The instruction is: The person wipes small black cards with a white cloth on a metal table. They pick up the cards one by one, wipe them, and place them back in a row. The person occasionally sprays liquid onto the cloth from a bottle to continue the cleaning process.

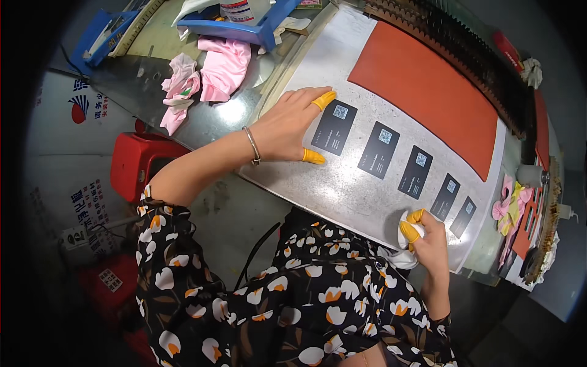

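Several dark cards with pale printing and a square code lie in a slanting row on a grey, speckled plate (342, 186). My left hand (282, 126) is spread beside the leftmost card (334, 129). Its index finger and thumb, both in yellow finger cots, rest at that card's upper and lower left corners. The card lies flat. My right hand (433, 243), also with yellow finger cots, pinches a crumpled white cloth (402, 258) at the plate's near edge. Closest to it are the third card (416, 172) and the fourth card (446, 197).
An orange-red sheet (428, 98) covers the plate's far part, before a dark toothed bar (452, 52). Pink cloths (225, 68) lie at the upper left near a blue tray (229, 27). A red stool (139, 164) stands left; more cloths (504, 202) lie right.
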The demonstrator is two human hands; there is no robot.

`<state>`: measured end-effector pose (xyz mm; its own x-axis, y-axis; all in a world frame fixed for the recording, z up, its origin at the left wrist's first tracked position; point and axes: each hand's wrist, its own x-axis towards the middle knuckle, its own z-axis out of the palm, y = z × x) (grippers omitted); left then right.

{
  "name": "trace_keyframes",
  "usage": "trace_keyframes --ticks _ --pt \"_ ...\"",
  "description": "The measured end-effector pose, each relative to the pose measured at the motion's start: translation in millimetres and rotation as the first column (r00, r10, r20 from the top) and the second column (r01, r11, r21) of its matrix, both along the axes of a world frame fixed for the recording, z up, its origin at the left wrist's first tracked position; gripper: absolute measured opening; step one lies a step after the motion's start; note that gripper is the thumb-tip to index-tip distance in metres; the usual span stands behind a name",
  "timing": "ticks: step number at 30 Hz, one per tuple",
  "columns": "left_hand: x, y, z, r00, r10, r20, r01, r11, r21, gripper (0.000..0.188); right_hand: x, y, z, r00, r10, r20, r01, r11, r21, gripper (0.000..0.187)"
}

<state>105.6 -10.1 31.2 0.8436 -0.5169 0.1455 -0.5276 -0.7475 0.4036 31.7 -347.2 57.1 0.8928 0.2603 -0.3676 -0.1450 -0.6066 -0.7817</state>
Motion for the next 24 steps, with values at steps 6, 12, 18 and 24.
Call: trace_keyframes --ticks 6,12,18,24 --pt "-2.3 -0.9 0.8 1.000 0.003 -0.019 -0.003 1.000 0.003 0.097 -2.7 -3.7 -5.9 1.000 0.020 -0.005 -0.020 0.999 0.032 0.013" --pt "7.2 -18.4 12.1 0.998 -0.036 -0.051 0.039 0.998 0.055 0.095 -10.0 -3.6 -4.4 1.000 0.013 0.004 -0.014 1.000 0.021 0.017" --pt "5.9 -19.0 2.4 0.989 0.007 -0.150 -0.007 1.000 0.004 0.106 -17.2 -22.4 -0.5 0.985 0.083 0.152 -0.088 0.996 0.028 0.026" --pt "23.8 -56.9 48.1 0.986 -0.080 0.144 0.051 0.979 0.195 0.101 -36.3 -88.2 6.6 0.921 -0.244 0.304 0.177 0.957 0.230 0.020"
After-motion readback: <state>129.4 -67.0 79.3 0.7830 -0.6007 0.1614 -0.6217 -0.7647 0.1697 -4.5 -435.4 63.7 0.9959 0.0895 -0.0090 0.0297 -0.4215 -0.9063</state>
